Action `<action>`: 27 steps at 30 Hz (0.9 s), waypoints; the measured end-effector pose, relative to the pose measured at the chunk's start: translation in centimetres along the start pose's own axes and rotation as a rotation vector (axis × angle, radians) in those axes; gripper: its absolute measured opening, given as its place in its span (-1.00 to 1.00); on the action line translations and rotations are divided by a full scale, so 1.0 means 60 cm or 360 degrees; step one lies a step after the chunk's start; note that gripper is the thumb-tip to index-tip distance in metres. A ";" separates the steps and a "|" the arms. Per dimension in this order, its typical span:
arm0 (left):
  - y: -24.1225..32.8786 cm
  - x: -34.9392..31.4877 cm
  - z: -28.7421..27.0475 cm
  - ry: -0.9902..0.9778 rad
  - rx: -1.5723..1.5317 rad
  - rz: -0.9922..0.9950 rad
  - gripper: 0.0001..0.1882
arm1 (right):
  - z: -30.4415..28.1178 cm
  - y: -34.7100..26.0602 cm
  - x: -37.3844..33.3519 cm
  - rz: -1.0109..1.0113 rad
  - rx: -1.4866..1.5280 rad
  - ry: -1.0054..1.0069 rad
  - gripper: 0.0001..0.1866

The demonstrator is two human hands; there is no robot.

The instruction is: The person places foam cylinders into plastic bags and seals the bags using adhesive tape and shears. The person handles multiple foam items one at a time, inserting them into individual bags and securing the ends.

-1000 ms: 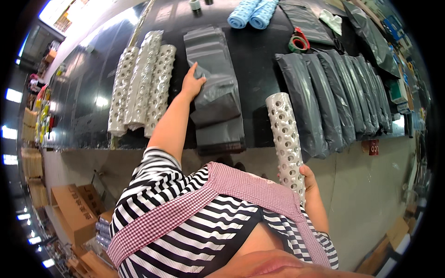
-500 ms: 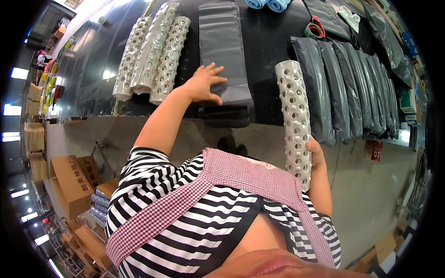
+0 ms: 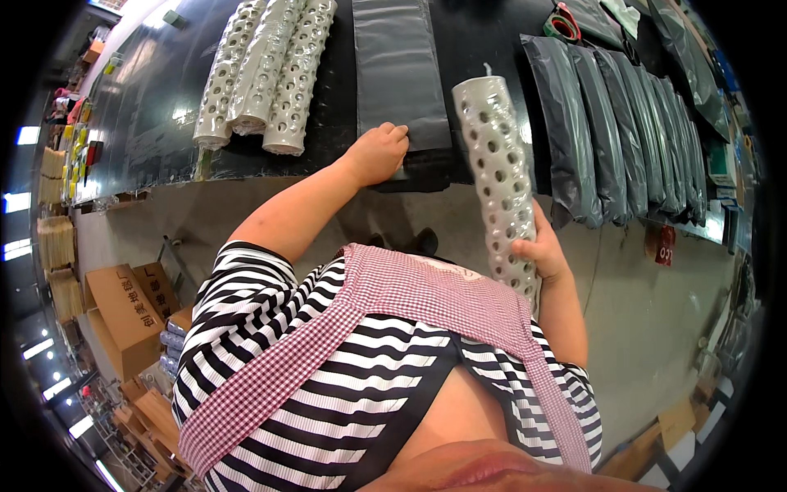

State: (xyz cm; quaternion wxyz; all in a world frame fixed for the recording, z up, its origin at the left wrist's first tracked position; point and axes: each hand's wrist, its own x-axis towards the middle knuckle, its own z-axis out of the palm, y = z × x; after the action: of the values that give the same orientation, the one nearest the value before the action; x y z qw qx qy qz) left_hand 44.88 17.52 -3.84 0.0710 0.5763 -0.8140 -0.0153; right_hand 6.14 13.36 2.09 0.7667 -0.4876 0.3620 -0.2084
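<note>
My right hand is wrapped round a rolled grey mat full of holes, which is in clear plastic film and stands tilted above the table's front edge. My left hand is closed at the open near end of a flat dark-grey plastic bag, its fingers curled over the edge. The bag lies lengthwise on the black table. Left of it, several similar wrapped mat rolls lie side by side, none of them touched by a hand.
A row of filled grey bags covers the table's right side. Behind them are a roll of tape with a red holder and more grey bags. An open cardboard box stands on the floor at the left.
My left hand has gone from spread fingers on the bag to a closed grip at its near end. The mat roll in my right hand has moved up and left.
</note>
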 end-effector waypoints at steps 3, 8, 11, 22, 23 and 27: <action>0.001 -0.010 0.042 0.0140 0.0252 0.0010 -0.70 | 0.047 0.028 -0.015 -0.0064 -0.0193 -0.0024 0.23; -0.050 0.011 0.015 0.0215 -0.0856 -0.0261 -0.76 | 0.108 0.068 -0.046 -0.0170 -0.0692 -0.0003 0.24; -0.094 0.019 0.015 0.0060 -0.1666 -0.0649 -0.83 | 0.118 0.091 -0.047 -0.0142 -0.1059 0.0031 0.21; -0.085 0.010 -0.026 0.0381 -0.0956 -0.0070 -0.75 | 0.169 0.060 -0.031 -0.0132 -0.0724 0.0219 0.18; -0.089 0.011 -0.025 0.0359 -0.0889 -0.0031 -0.75 | 0.167 0.059 -0.024 -0.0180 -0.0665 0.0186 0.18; -0.132 0.038 -0.001 0.0128 -0.0986 -0.0192 -0.75 | 0.173 0.049 0.011 -0.0101 -0.0709 0.0153 0.17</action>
State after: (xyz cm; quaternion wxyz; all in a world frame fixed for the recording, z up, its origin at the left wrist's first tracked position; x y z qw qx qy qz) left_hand 51.54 12.72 -4.39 0.2742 0.5746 -0.7315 -0.2439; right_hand 14.35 20.42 1.92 0.6150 -0.6455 0.4196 -0.1701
